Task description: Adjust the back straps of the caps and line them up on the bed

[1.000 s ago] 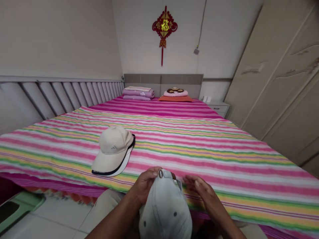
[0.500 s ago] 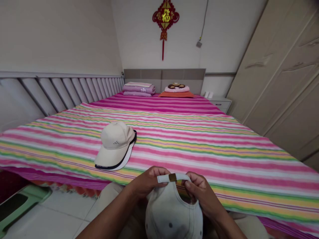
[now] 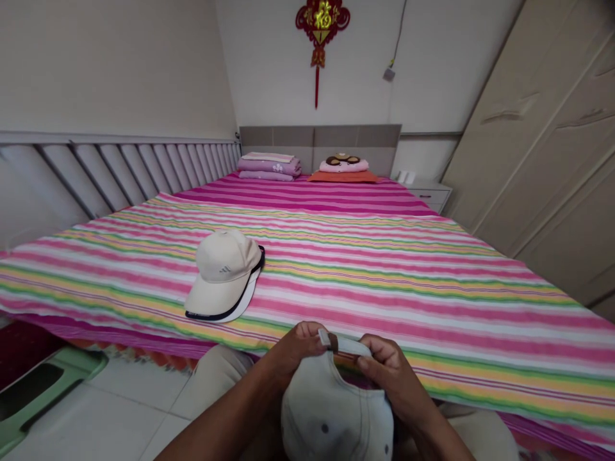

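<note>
A pale baseball cap (image 3: 331, 410) is held low in front of me, its back opening facing up and away. My left hand (image 3: 300, 349) pinches the left end of its adjustment strap (image 3: 353, 346), next to a small brown buckle (image 3: 332, 341). On the strap's right end my right hand (image 3: 387, 368) is closed, thumb on top. To the left, a cream cap (image 3: 228, 256) with a dark-edged brim lies on the striped bedspread, over a white brim (image 3: 247, 301) that shows beneath it.
The striped bed (image 3: 336, 288) spreads out ahead, with folded purple bedding (image 3: 269, 168) and an orange pillow (image 3: 343, 177) by the headboard (image 3: 278, 137). A metal railing (image 3: 144, 163) runs along the left. At lower left stands a green stool (image 3: 62, 378). A nightstand (image 3: 430, 194) and wardrobe (image 3: 538, 160) are right.
The strap's free end has become shorter beyond the buckle, and the buckle has tilted. My left hand has shifted slightly right. The view has tipped a little downward.
</note>
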Demonstrator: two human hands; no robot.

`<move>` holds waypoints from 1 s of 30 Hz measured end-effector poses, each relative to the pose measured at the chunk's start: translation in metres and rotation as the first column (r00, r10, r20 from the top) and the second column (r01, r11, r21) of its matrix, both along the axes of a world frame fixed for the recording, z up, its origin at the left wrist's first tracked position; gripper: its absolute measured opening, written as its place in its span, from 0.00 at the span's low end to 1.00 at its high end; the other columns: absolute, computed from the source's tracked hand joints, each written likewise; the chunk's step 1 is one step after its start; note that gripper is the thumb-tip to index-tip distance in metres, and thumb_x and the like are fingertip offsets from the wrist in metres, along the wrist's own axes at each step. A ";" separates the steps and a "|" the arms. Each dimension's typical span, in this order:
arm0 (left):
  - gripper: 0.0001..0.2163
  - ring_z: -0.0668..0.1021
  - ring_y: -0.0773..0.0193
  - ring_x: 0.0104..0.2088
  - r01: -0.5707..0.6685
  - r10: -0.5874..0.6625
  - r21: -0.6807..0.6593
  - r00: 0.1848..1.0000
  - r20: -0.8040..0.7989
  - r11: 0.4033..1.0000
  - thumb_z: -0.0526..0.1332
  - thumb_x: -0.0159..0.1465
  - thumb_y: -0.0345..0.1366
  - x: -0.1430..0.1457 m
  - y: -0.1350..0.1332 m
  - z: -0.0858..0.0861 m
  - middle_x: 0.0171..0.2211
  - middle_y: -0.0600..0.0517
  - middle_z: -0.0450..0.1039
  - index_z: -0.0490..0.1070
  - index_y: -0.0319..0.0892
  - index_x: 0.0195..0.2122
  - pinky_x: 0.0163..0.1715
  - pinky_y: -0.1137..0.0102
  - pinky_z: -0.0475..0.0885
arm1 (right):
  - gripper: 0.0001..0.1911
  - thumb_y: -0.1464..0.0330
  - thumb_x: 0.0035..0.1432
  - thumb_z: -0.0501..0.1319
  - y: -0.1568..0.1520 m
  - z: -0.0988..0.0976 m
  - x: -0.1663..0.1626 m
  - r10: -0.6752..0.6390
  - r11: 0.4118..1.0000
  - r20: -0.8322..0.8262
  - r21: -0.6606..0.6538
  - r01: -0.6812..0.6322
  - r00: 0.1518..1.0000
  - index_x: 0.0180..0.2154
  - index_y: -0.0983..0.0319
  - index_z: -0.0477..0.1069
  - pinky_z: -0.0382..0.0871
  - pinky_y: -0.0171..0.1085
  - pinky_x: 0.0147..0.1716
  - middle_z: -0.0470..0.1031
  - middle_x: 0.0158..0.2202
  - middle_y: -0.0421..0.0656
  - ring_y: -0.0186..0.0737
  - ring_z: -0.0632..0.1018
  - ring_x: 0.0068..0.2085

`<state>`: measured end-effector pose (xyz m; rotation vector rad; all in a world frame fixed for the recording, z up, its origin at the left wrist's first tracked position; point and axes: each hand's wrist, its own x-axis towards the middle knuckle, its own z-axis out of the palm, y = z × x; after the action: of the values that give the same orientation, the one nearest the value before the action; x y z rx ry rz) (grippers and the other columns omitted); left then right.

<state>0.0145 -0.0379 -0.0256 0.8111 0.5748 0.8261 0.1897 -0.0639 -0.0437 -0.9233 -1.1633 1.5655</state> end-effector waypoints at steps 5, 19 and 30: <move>0.15 0.68 0.71 0.17 -0.028 0.029 -0.029 0.999 0.030 0.999 0.70 0.36 0.42 0.005 0.002 -0.005 0.16 0.56 0.68 0.71 0.37 0.21 0.20 0.74 0.60 | 0.18 0.58 0.39 0.66 -0.001 -0.003 0.001 0.006 1.000 -0.019 -0.016 -0.006 1.000 0.20 0.63 0.62 0.46 0.29 0.19 0.56 0.16 0.33 0.27 0.55 0.20; 0.15 0.63 0.75 0.15 -0.287 0.294 -0.119 0.955 0.047 0.950 0.70 0.39 0.42 -0.002 0.007 -0.022 0.14 0.57 0.63 0.69 0.36 0.20 0.18 0.77 0.58 | 0.12 0.61 0.45 0.65 0.004 0.002 0.006 -0.089 0.992 -0.203 -0.101 0.070 0.975 0.24 0.62 0.67 0.52 0.29 0.18 0.64 0.19 0.35 0.28 0.61 0.19; 0.14 0.75 0.64 0.29 0.062 -0.064 -0.047 0.997 -0.043 0.997 0.64 0.50 0.40 -0.040 0.007 -0.071 0.26 0.47 0.75 0.74 0.33 0.31 0.32 0.71 0.65 | 0.15 0.73 0.31 0.71 -0.001 0.000 0.005 -0.022 0.960 -0.400 -0.265 -0.093 0.916 0.22 0.63 0.67 0.61 0.27 0.21 0.70 0.20 0.36 0.28 0.69 0.21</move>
<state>-0.0257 -0.0304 -0.0968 0.8042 0.6026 0.7363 0.1944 -0.0648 -0.0433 -0.7106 -0.6828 1.8750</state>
